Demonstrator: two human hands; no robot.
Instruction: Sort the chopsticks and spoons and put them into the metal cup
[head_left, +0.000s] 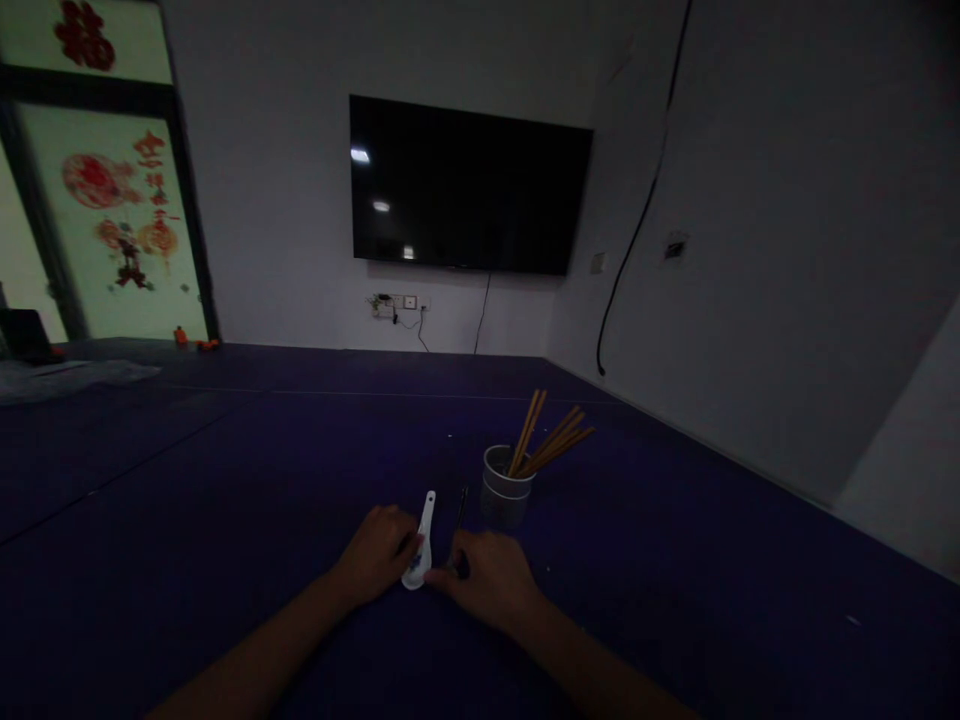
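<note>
A white Chinese soup spoon [426, 530] with a blue mark in its bowl lies on the dark purple floor covering, its handle pointing away from me. My left hand [379, 553] is closed at the spoon's left edge, thumb and fingers against it. To the right, my right hand [491, 575] curls round a thin dark utensil [462, 505]; its handle sticks out beyond the fingers, and its other end is mostly hidden. The right fingertips come close to the spoon's bowl. Just beyond this hand stands a grey cup [504, 497] with several wooden chopsticks [559, 438] leaning in it.
A black television [469, 185] hangs on the far wall above sockets and cables. One long black cable [637, 225] runs down the right wall. At the far left are a door [112, 220] with red decorations, a clear plastic sheet [71, 378] and small orange objects [208, 345].
</note>
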